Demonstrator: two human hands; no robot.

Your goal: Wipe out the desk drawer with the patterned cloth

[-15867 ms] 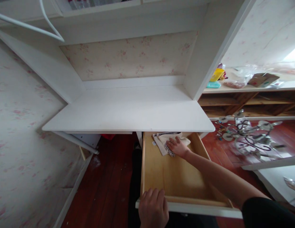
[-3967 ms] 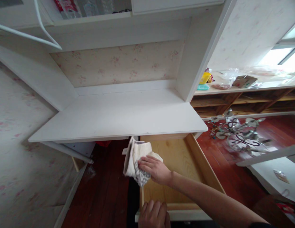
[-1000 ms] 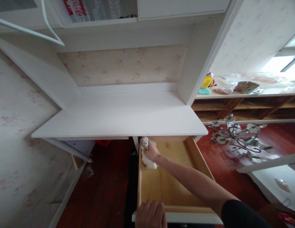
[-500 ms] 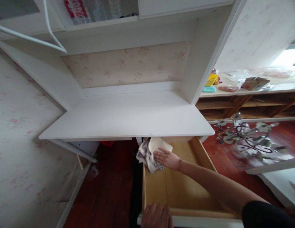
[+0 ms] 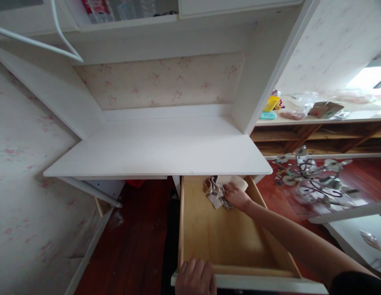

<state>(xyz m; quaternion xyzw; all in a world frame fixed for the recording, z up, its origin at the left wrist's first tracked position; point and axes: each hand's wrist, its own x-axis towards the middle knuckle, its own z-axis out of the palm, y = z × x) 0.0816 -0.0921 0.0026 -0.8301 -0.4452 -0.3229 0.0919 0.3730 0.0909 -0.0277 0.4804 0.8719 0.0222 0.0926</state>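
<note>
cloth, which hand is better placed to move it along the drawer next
Probably the right hand: it is on the cloth, toward the back of the drawer, while the left hand holds the front edge.

I had the right arm (image 5: 295,235) stretched well forward from the lower right corner, slanting up and leftward, its forearm bare and a dark sleeve (image 5: 356,282) covering it near the elbow. The right hand (image 5: 236,197) lay palm down, fingers bent and aimed left, roughly in line with the forearm. I had the left hand (image 5: 195,279) low and close to the body, back upward, fingers curled over side by side; its wrist was cut off by the bottom edge. A dark-clad leg (image 5: 171,246) showed beside it.
</note>
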